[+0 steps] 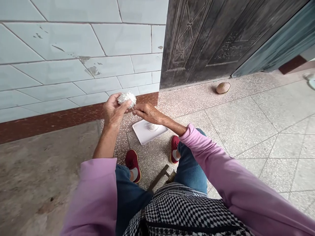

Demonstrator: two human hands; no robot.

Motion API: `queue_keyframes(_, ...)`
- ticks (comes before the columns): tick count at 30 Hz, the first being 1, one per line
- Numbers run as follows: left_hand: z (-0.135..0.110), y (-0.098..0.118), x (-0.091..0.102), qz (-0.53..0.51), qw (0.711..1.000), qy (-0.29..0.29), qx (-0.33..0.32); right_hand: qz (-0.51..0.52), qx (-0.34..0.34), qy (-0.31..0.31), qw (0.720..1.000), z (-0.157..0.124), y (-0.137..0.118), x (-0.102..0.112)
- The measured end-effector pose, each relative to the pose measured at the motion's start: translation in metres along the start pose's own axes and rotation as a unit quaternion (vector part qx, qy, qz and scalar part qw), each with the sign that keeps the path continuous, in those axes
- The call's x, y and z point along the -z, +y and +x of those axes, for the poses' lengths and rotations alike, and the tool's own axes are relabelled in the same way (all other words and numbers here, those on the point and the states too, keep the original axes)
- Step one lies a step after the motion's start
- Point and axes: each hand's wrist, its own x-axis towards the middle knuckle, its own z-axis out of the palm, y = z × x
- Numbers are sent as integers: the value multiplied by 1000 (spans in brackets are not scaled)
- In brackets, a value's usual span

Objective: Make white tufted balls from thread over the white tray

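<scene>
We see a fluffy, round white ball of string (126, 97) near the middle, toward ten o'clock, held by our left hand's (112, 111) fingers. Our right hand (150, 113) is at its four o'clock; we cannot tell if those fingers pinch anything. Toward five o'clock, a smooth, flat tray (144, 137) sits on speckled stone floor (256, 131).

One wall (118, 39) of pale tile, chipped in patches, carries a reddish-brown skirting (61, 120) along its foot. One dark door (209, 39) with lattice relief stands to its right, a blue-grey surface (283, 49) beyond. Flooring comprises speckled tile (251, 131) at right, stained bare concrete (36, 170) at left; light is soft.
</scene>
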Motion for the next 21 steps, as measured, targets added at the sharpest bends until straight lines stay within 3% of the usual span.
queue_keyframes(6,-4,7,-1,63,997,-52,1,-3,1,20,1000,-8,-8,8)
queue_keyframes(15,-22,23,-2,64,976,-206,35,-13,63,78,995,-8,5,28)
queue_keyframes(21,-28,30,-6,32,972,-227,50,5,69,108,992,-3,13,33)
